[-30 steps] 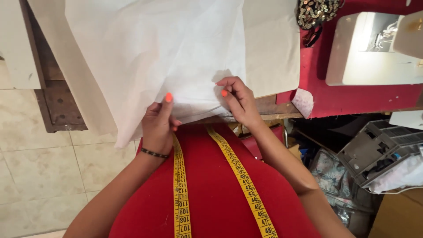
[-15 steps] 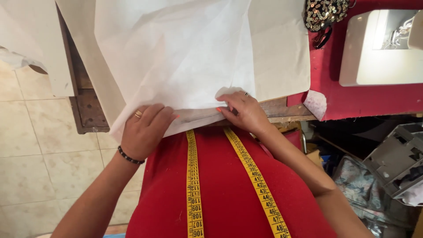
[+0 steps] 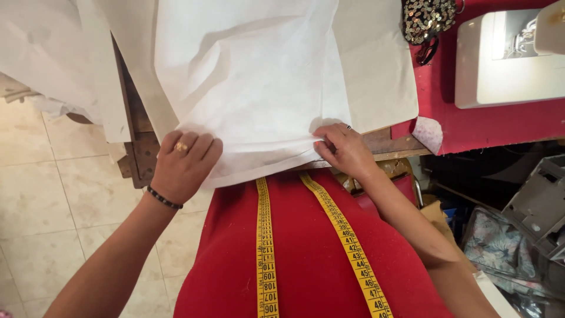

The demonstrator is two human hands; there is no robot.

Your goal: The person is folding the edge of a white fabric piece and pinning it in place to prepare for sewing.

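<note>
We have a large sheet of white paper (image 3: pixel 253 88) spread over the wooden table (image 3: pixel 136 153), its near edge hanging toward our body. Our left hand (image 3: pixel 182 165) sits at the sheet's lower corner at about 8 o'clock, fingers curled closed over the paper's edge, gripping it. Our right hand (image 3: pixel 347 150) is at about 4 o'clock on the same near edge, fingertips pinched shut on a fold of the paper. The two hands are well apart, with the sheet's lower edge stretched between them.

We count two hands, one ring (image 3: pixel 181 146) and one dark bracelet (image 3: pixel 163 199) on the left. One yellow measuring tape (image 3: pixel 265 247) hangs over our red top (image 3: pixel 306 259) in two strands, at 6 o'clock from the sheet. More white paper (image 3: pixel 53 59) lies at 10 o'clock, and another pale sheet (image 3: pixel 376 65) shows from under the main one at 2 o'clock.

At 3 o'clock one white sewing machine (image 3: pixel 506 59) stands on a red cloth (image 3: pixel 488 126), with a beaded piece (image 3: pixel 429 17) just beside it. At 4 o'clock a grey crate (image 3: pixel 538 203) sits on the floor; we cannot tell what it holds.
</note>
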